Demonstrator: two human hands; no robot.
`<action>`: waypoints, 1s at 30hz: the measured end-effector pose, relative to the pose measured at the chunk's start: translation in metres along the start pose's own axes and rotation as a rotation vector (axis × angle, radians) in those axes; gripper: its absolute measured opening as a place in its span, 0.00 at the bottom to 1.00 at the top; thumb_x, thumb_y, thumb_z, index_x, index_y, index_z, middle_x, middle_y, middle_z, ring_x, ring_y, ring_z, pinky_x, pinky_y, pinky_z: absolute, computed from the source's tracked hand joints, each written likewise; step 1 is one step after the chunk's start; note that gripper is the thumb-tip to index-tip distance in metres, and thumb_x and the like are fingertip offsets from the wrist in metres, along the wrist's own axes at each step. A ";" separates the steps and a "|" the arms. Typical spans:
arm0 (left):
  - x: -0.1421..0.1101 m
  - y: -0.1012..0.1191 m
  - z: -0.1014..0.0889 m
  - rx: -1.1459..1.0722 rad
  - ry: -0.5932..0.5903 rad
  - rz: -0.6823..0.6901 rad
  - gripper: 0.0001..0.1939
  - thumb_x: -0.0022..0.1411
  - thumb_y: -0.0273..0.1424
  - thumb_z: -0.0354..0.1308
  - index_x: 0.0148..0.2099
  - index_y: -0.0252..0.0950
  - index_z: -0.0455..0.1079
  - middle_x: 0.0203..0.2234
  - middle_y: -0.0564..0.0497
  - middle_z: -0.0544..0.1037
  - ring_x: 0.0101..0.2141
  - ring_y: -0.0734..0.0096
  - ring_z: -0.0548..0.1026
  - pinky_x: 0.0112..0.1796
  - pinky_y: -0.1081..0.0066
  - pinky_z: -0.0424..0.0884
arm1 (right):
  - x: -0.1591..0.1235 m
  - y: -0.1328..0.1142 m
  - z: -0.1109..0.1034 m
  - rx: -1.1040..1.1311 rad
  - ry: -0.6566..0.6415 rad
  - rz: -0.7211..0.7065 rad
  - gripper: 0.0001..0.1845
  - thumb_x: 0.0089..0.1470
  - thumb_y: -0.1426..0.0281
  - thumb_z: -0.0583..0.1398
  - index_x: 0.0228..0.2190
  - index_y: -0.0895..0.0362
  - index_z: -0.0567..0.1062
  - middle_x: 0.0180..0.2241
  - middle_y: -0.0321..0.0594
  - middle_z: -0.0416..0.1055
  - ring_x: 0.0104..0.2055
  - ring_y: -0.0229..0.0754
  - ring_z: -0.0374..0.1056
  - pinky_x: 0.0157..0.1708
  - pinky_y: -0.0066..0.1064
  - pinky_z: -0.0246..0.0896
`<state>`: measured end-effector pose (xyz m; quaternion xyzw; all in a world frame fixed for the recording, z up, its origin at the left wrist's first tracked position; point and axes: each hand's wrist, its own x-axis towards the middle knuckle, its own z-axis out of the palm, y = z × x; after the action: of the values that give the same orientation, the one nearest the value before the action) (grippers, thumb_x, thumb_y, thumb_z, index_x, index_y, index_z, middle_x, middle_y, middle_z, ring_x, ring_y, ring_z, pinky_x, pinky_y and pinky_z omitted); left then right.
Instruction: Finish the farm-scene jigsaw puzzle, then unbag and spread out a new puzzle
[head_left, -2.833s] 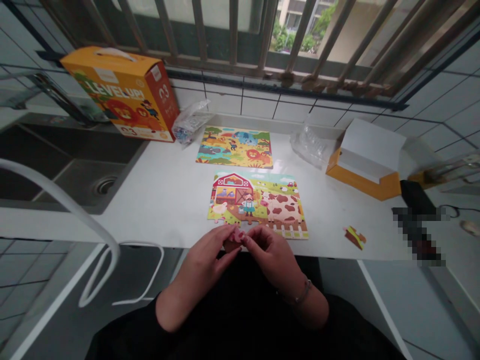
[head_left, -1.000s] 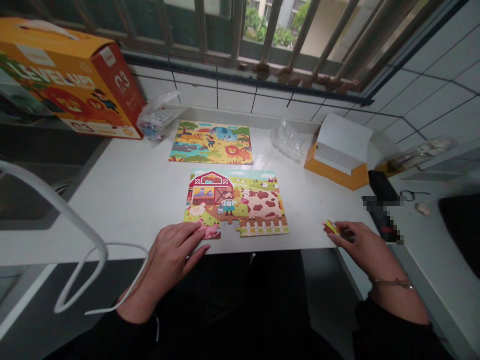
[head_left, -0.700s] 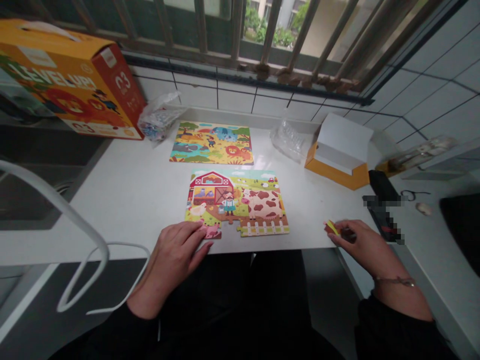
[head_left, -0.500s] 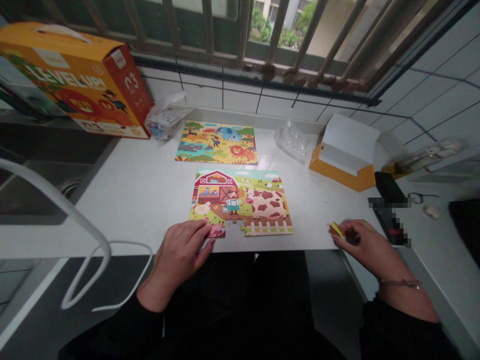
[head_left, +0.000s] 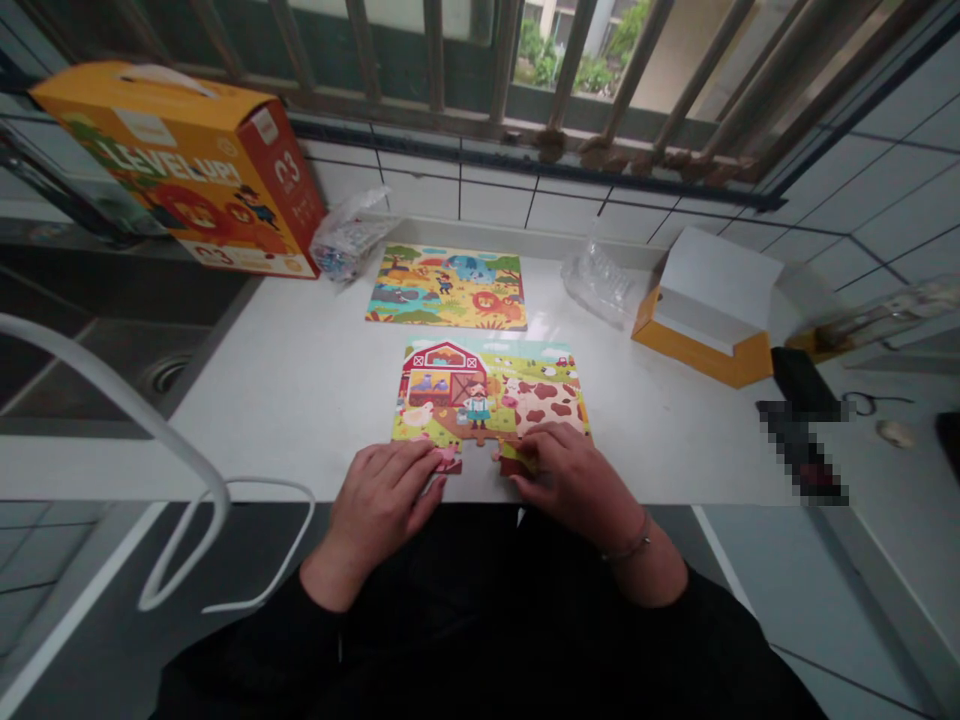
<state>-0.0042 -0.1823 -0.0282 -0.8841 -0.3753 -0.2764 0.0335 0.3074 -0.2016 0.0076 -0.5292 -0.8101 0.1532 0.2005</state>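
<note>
A farm jigsaw puzzle [head_left: 546, 400] with a barn, a farmer and a cow lies on the white counter, with a gap in its bottom edge. At its lower left corner, my left hand [head_left: 382, 500] has its fingers on a pink pig piece [head_left: 448, 460], thumb by the front edge. My right hand [head_left: 574, 485] pinches a green, yellow and brown puzzle piece [head_left: 517, 462] at the right side of the gap. That hand covers the puzzle's lower right part, so I cannot tell whether the piece touches its neighbours.
Behind lies an animal picture puzzle [head_left: 450, 290]. An orange box [head_left: 195, 190] and a plastic bag of pieces [head_left: 349, 240] stand back left. At the right are clear plastic wrap [head_left: 596, 280] and an open orange-white box [head_left: 701, 310]. A white bent tube [head_left: 150, 410] crosses the left.
My right hand has moved left from the counter's right side to the puzzle's bottom edge, carrying the piece. My left hand stays at the pig piece. The view has shifted slightly.
</note>
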 end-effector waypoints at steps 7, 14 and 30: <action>-0.003 0.005 0.002 -0.013 -0.022 0.042 0.22 0.74 0.29 0.66 0.67 0.43 0.76 0.56 0.46 0.86 0.56 0.54 0.81 0.53 0.55 0.71 | 0.026 -0.029 0.023 -0.072 -0.074 -0.052 0.11 0.64 0.68 0.69 0.46 0.58 0.77 0.48 0.50 0.78 0.51 0.55 0.73 0.55 0.48 0.73; 0.000 0.009 0.005 -0.016 -0.039 0.057 0.19 0.75 0.32 0.66 0.65 0.41 0.77 0.57 0.47 0.86 0.54 0.54 0.81 0.54 0.54 0.70 | 0.025 -0.027 0.033 -0.078 -0.019 -0.058 0.11 0.68 0.66 0.67 0.50 0.56 0.78 0.51 0.49 0.78 0.53 0.54 0.73 0.55 0.48 0.73; 0.007 0.016 0.009 -0.014 -0.011 0.019 0.13 0.75 0.32 0.65 0.59 0.39 0.80 0.52 0.46 0.87 0.51 0.54 0.81 0.52 0.54 0.72 | -0.008 -0.023 0.052 -0.111 0.157 -0.134 0.13 0.73 0.67 0.63 0.55 0.52 0.82 0.59 0.46 0.81 0.60 0.54 0.75 0.62 0.51 0.71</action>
<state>0.0151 -0.1869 -0.0301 -0.8893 -0.3654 -0.2735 0.0279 0.2666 -0.2202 -0.0280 -0.4945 -0.8328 0.0524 0.2434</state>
